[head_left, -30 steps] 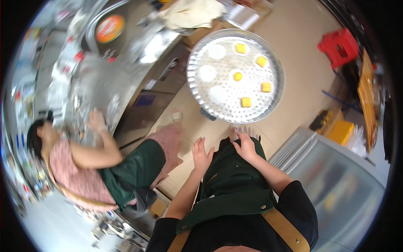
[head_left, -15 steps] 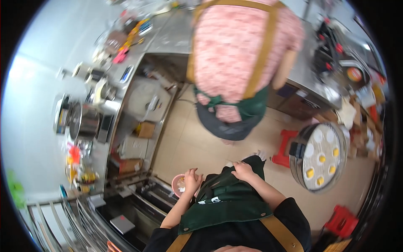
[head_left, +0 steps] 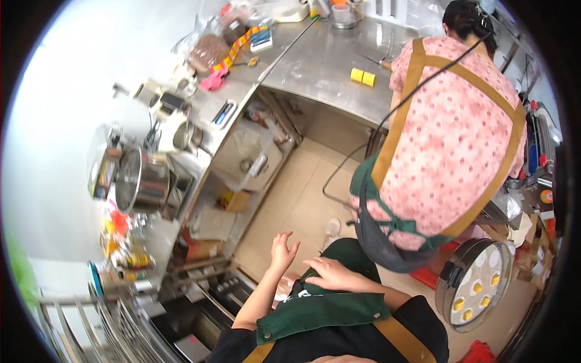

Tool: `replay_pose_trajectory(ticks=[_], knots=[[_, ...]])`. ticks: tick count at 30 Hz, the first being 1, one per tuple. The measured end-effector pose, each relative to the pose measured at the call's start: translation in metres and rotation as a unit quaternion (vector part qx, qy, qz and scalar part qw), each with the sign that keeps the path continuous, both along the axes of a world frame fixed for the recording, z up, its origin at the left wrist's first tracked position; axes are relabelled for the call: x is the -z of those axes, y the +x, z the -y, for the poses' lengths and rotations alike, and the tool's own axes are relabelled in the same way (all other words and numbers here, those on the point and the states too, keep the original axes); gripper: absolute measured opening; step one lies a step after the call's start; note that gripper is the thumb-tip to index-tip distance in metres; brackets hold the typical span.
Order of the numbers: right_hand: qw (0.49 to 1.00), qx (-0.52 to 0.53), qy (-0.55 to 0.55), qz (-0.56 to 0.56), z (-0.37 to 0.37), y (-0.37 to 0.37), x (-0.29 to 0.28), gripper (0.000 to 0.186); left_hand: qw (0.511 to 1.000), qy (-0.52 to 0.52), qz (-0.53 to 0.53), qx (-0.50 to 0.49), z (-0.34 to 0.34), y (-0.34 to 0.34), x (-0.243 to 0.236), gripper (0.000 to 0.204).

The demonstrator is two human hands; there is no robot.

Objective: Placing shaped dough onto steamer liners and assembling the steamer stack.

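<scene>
My left hand (head_left: 282,254) is raised in front of my green apron (head_left: 321,314), fingers apart and holding nothing. Close to it, my right hand (head_left: 330,273) hovers over the apron with its fingers stretched out, also bare. The two hands do not touch. Ahead on the right, a person (head_left: 454,133) in a pink dotted shirt with tan straps leans over a steel table (head_left: 308,66). Two yellow blocks (head_left: 362,77) lie side by side on that table, near a wooden-handled tool (head_left: 385,64) by the person's arm.
On the right stands a round steamer tray (head_left: 451,296) with white rounds and several yellow pieces, near a red stool (head_left: 426,275). The left counter holds a steel pot (head_left: 148,181) and a digital scale (head_left: 223,114). A sink (head_left: 187,314) and metal rack (head_left: 103,327) sit lower left.
My view has shifted forward and more of the far table shows. The person appears farther right. My hands have come off the apron front and closer together, fingers extended.
</scene>
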State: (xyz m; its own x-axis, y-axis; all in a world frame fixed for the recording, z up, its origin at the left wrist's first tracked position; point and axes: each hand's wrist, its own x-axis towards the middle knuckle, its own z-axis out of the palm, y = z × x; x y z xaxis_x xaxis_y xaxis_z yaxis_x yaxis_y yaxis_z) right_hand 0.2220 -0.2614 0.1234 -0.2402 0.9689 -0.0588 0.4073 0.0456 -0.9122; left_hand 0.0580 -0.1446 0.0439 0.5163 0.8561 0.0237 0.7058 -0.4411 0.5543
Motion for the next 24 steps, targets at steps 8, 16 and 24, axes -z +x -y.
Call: replay_pose_trajectory(ticks=[8, 16, 24], knots=[[0.977, 0.203, 0.033, -0.048, -0.109, 0.029, -0.041, 0.048, 0.988, 0.029, 0.015, 0.151, -0.169, 0.084, -0.032, 0.039], [0.904, 0.417, 0.085, 0.035, -0.233, 0.091, -0.055, 0.058, 0.948, 0.082, 0.098, 0.291, -0.303, 0.222, -0.032, 0.053], [0.725, 0.642, -0.074, 0.240, -0.367, 0.260, 0.025, 0.066, 0.906, 0.074, 0.059, 0.412, -0.391, 0.427, -0.030, 0.071]])
